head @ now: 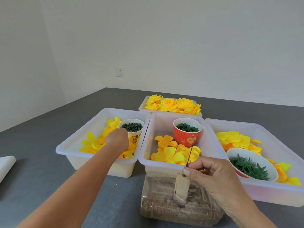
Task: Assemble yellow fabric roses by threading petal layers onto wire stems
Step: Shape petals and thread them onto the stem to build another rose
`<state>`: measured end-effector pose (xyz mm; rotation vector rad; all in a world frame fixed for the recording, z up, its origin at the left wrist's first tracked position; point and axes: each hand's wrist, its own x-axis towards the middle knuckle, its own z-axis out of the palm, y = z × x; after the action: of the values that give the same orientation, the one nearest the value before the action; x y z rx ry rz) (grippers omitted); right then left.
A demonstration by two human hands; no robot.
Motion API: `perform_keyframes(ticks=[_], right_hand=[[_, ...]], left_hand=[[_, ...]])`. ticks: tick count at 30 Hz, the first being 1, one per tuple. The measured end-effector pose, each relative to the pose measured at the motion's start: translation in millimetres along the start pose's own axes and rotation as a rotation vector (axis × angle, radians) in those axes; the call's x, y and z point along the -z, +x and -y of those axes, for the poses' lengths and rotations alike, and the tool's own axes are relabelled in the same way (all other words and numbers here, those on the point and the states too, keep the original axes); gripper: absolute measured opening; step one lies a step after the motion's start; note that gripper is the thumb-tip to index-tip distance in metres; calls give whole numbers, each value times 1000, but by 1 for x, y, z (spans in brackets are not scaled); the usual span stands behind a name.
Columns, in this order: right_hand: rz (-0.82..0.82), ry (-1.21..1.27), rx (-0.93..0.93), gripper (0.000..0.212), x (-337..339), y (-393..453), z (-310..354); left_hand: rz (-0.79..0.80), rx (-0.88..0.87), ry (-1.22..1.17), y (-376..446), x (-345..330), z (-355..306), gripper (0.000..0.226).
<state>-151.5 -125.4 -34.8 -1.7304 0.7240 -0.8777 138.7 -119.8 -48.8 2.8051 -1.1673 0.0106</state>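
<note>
1. Four white plastic trays [105, 163] held yellow fabric petals [172, 156]; three cups [187, 134] held green parts.
2. Right hand [212, 174] pinched a thin wire stem [189, 156] over the middle tray.
3. Left hand [117, 139] reached into the left tray; grip could not be determined.

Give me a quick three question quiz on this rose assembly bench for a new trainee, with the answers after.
1. True or false: the right hand pinches a green wire stem.
2. Which tub does the left hand reach into: left, middle or right?
3. Where do the finished roses lie?

Key
1. True.
2. The left tub, among yellow petals beside a cup of green parts.
3. In the far tray, behind the middle tub.
</note>
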Motion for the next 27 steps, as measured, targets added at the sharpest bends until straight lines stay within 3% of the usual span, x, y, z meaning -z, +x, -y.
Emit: perform_keyframes(ticks=[11, 14, 17, 21, 27], right_hand=[[-18, -48, 6, 16, 0, -2, 4], [-18, -60, 10, 17, 0, -2, 4], [-23, -56, 5, 16, -1, -2, 4], [-24, -54, 2, 14, -1, -2, 3], [-18, -58, -8, 17, 0, -1, 3]], left_hand=[[-116, -70, -287, -10, 26, 2, 19], [-170, -87, -452, -15, 29, -1, 19], [-142, -82, -796, -23, 33, -4, 23], [-117, -92, -1106, -36, 36, -8, 11], [-100, -121, -1269, -45, 33, -12, 11]])
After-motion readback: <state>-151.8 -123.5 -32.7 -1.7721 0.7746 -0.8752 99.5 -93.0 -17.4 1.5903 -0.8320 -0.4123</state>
